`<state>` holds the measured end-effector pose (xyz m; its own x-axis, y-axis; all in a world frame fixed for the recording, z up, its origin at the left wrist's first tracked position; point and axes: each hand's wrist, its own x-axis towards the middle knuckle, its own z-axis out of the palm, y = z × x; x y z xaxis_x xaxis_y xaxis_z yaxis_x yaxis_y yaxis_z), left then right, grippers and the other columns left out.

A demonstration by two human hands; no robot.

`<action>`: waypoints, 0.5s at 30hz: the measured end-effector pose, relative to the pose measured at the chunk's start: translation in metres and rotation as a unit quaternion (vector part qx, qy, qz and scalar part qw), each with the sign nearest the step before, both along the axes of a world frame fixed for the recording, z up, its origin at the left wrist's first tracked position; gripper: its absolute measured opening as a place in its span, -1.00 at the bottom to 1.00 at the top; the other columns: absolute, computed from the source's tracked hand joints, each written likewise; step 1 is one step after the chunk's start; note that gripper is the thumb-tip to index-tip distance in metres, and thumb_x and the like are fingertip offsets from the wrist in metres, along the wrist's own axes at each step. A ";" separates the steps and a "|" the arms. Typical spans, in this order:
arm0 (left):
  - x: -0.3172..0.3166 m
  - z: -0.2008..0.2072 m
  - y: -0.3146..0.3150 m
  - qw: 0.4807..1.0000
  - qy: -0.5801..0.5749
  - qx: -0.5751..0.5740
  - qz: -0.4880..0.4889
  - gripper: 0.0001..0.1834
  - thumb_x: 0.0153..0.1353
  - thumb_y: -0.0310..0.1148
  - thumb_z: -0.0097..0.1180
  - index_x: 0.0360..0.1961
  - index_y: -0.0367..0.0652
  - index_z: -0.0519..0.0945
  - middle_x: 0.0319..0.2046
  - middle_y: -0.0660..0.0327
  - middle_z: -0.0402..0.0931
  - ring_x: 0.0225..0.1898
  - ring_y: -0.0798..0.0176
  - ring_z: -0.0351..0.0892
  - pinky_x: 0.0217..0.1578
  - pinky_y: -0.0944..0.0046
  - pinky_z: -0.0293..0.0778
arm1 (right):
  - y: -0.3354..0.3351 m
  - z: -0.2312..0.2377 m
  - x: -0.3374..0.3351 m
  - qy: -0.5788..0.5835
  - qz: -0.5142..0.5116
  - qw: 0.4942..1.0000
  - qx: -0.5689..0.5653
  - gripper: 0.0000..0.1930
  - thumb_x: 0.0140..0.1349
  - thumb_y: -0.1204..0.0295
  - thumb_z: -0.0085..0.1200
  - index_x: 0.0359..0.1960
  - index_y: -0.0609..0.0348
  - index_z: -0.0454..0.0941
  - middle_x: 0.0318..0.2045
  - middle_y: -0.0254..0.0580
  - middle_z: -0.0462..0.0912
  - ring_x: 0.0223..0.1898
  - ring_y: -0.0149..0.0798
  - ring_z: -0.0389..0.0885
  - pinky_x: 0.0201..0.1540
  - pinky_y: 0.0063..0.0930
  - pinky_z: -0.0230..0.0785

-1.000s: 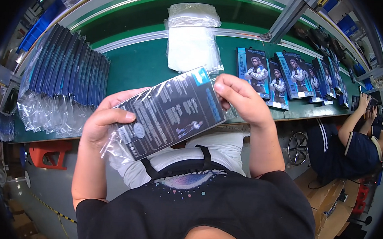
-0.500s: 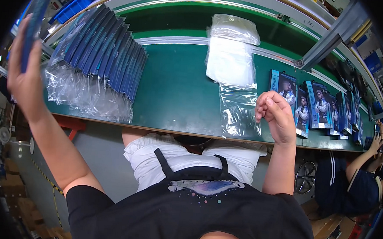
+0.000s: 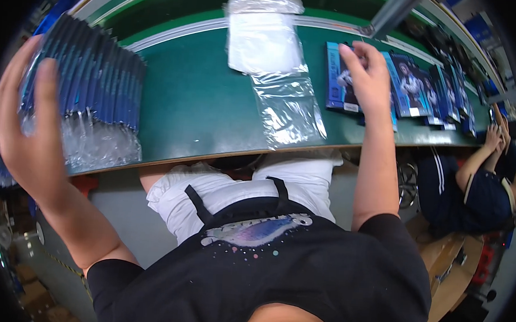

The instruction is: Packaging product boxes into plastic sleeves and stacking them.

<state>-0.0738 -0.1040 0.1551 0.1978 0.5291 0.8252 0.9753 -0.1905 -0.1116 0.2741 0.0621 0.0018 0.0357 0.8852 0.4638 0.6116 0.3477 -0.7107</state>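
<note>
Two hands at a green worktop (image 3: 202,104): left hand (image 3: 26,129), fingers spread, steadying bagged blue boxes (image 3: 91,80) at its left edge, right hand (image 3: 366,79) pinching a blue printed box (image 3: 337,77) near the right edge, best lifted squarely, clear of the empty clear bag (image 3: 288,110).

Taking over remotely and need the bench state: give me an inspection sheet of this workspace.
Surface: green bench top, wooden front edge.
Job's things: row of bagged blue packs standing on edge at left; flat blue packs overlapping at right.
Clutter: stack of clear bags; one loose clear bag at the front edge.
Grippers: left hand against the bagged row; right hand on the nearest flat pack.
Cables: nothing seen.
Surroundings: co-worker seated at right.
</note>
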 end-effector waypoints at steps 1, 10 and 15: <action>0.033 -0.011 0.001 0.997 0.003 -0.039 -0.061 -0.76 0.09 -0.52 0.13 -0.17 -0.24 0.61 -0.12 0.07 0.56 -0.10 0.12 0.53 -0.03 0.21 0.37 | 0.011 -0.011 0.005 -0.179 -0.089 0.977 0.072 -0.23 0.02 -0.17 0.13 -0.05 0.40 0.46 -0.17 0.09 0.51 -0.09 -0.02 0.49 -0.04 -0.20 0.34; 0.130 -0.183 0.042 0.844 -0.121 -0.385 -0.353 -0.81 -0.05 -0.47 0.24 -0.36 -0.22 0.55 -0.41 0.16 0.42 -0.32 0.04 0.45 -0.28 0.14 0.40 | 0.016 -0.043 -0.013 -0.358 -0.151 0.917 -0.092 0.03 -0.22 -0.24 0.22 0.23 0.22 0.26 0.20 0.57 0.07 0.21 0.38 0.15 0.19 0.01 0.12; 0.122 -0.185 0.042 0.821 -0.085 -0.432 -0.364 -0.86 0.01 -0.50 0.17 -0.36 -0.25 0.53 -0.42 0.12 0.41 -0.34 0.03 0.47 -0.31 0.14 0.42 | 0.007 -0.012 0.006 -0.309 -0.076 0.938 -0.140 -0.09 -0.21 -0.05 0.28 0.24 0.07 0.29 0.02 0.31 0.37 0.09 0.17 0.35 0.15 -0.11 0.19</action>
